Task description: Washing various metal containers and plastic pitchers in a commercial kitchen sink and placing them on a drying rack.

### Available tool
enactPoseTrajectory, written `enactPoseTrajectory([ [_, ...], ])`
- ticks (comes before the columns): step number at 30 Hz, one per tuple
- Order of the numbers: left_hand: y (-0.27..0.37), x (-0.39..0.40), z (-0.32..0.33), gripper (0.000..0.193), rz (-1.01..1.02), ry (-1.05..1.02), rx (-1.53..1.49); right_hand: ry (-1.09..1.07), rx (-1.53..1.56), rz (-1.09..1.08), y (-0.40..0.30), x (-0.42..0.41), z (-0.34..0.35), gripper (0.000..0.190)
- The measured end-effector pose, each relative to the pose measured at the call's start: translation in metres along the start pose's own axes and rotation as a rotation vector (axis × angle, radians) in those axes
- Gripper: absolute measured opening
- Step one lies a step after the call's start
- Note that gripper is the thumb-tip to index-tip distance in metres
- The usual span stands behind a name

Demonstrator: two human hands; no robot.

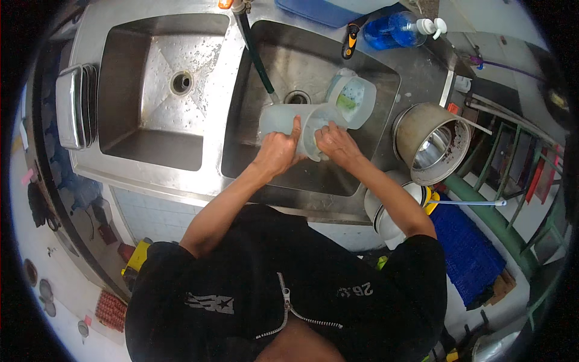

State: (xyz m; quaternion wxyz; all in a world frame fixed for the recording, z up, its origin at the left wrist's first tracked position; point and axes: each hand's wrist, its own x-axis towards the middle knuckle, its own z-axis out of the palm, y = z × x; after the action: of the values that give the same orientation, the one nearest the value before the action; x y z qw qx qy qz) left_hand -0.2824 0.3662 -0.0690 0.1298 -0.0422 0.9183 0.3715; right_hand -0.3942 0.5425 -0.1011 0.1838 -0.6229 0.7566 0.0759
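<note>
Over the right basin of a steel double sink, my left hand grips a translucent plastic pitcher lying on its side, its thumb along the wall. My right hand is at the pitcher's rim with bent fingers; what it may hold there is hidden. Behind it, a second translucent container holds suds and something green, perhaps a sponge. A dark green hose hangs from the tap, its end just behind the pitcher, near the drain.
The left basin is wet. Stacked metal trays stand at the far left. A large metal pot lies tilted on the right, a lidded container below it. A blue pump bottle and a black-and-orange handled tool lie at the back.
</note>
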Motion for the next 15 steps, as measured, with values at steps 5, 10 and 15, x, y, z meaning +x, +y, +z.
enactPoseTrajectory([
  [5,-0.005,-0.011,0.036,0.093,0.109,0.121,0.039,-0.143,0.086,0.082,-0.004,-0.005,-0.002,0.008],
  [10,-0.004,-0.012,0.032,0.092,0.165,0.275,-0.006,0.039,0.635,-0.073,0.002,-0.003,-0.006,0.012],
  [15,-0.01,-0.016,0.028,0.092,0.237,0.239,0.004,-0.284,0.931,-0.109,0.005,0.004,-0.012,0.018],
])
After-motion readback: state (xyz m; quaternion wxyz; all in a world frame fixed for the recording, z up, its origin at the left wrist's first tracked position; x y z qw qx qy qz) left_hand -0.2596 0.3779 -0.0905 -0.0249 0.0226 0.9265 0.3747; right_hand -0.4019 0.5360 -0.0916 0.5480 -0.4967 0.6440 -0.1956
